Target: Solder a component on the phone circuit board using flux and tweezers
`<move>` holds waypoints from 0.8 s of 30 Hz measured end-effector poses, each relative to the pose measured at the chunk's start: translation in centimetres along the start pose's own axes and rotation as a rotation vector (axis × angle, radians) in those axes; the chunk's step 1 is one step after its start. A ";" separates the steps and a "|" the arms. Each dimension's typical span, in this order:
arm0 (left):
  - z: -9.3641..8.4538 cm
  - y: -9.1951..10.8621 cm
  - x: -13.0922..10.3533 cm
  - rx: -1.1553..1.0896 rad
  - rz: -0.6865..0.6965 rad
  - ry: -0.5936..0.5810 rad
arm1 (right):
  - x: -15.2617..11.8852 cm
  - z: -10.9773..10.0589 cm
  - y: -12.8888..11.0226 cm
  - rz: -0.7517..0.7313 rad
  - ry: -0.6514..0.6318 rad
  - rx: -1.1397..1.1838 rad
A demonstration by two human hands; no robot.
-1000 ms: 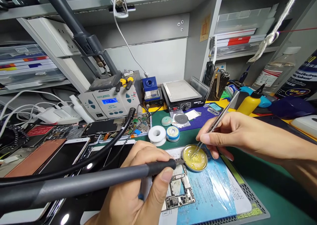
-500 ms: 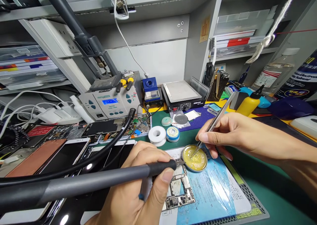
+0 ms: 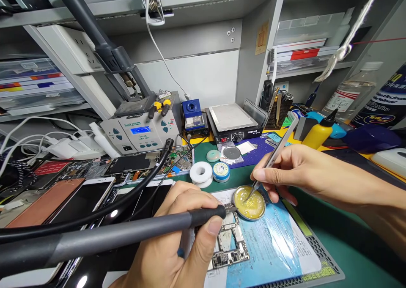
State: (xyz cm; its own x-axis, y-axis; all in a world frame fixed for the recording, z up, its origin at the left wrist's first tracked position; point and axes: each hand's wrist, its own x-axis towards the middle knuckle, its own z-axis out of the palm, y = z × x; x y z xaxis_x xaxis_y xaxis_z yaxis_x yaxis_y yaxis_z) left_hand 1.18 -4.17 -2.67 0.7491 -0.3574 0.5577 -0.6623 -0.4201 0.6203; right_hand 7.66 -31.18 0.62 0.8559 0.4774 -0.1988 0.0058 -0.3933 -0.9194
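My left hand (image 3: 187, 237) is closed around the black grip of a soldering iron (image 3: 142, 226). Its short metal tip lies close to the rim of a round tin (image 3: 264, 209); contact I cannot tell. In my right hand (image 3: 285, 169) is a pair of metal tweezers (image 3: 279, 146), slanting down, with the points dipped into yellowish flux paste (image 3: 249, 207) in that tin. Under the iron and my left hand, a phone logic board (image 3: 237, 256) is partly covered. Tin and board rest on a blue and white work pad (image 3: 269, 245).
A hot air station (image 3: 141, 131) and a hot plate (image 3: 234, 116) stand behind. Nearer sit a white spool (image 3: 201, 174) and a small blue tin (image 3: 221, 172). Phones (image 3: 91, 203) and a black hose (image 3: 139, 193) fill the left. A yellow bottle (image 3: 319, 133) stands at right.
The tweezers have tilted very slightly in my right hand, their points still in the paste. My left hand and the soldering iron look unchanged.
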 end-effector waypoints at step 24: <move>0.0 0.0 -0.1 0.003 0.004 -0.003 | 0.2 0.0 -0.1 0.061 -0.022 0.164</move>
State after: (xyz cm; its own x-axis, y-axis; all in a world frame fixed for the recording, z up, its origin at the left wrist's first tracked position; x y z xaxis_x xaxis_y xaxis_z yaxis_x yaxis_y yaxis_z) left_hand 1.11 -4.16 -2.70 0.7466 -0.3613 0.5586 -0.6651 -0.4213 0.6165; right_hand 7.83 -31.08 0.71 0.8406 0.4745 -0.2612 -0.1314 -0.2893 -0.9482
